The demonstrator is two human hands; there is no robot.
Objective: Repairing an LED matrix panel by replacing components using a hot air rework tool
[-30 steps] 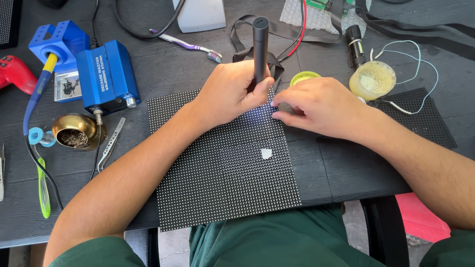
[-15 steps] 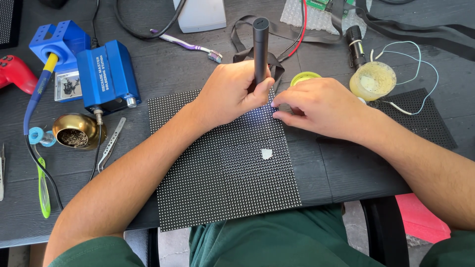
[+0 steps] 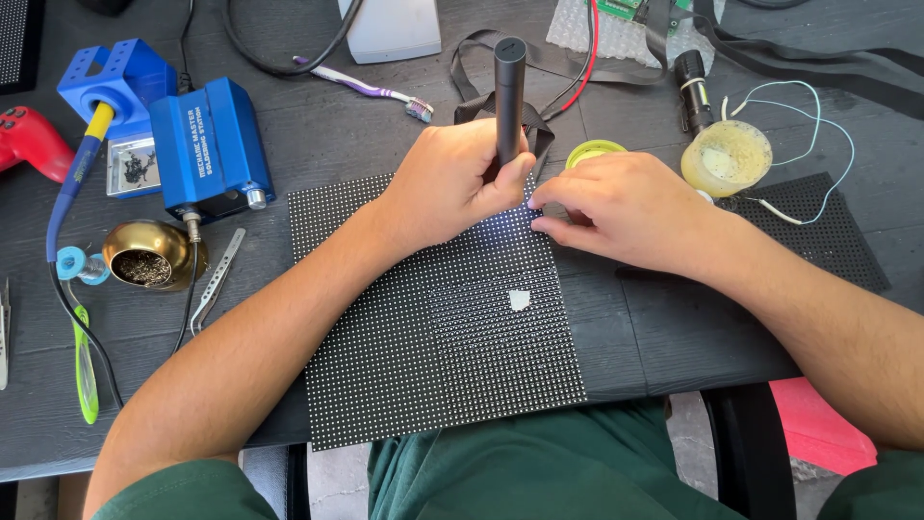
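A black dotted LED panel (image 3: 433,327) lies flat on the dark table in front of me. My left hand (image 3: 452,183) is closed around a black pen-shaped tool (image 3: 508,91), held upright with its tip at the panel's far edge, where a small patch is lit. My right hand (image 3: 616,207) rests on the panel's far right corner, fingertips pressed down beside the tool's tip; whether it pinches anything is hidden. A small white scrap (image 3: 520,299) lies on the panel near the right side.
A blue soldering station (image 3: 207,144) and iron holder (image 3: 111,77) stand at the left, with a brass tip cleaner (image 3: 144,255) and tweezers (image 3: 217,281). A toothbrush (image 3: 371,91), a flux tin (image 3: 727,157) with wires, a second panel (image 3: 818,231) and a red tool (image 3: 29,140) surround them.
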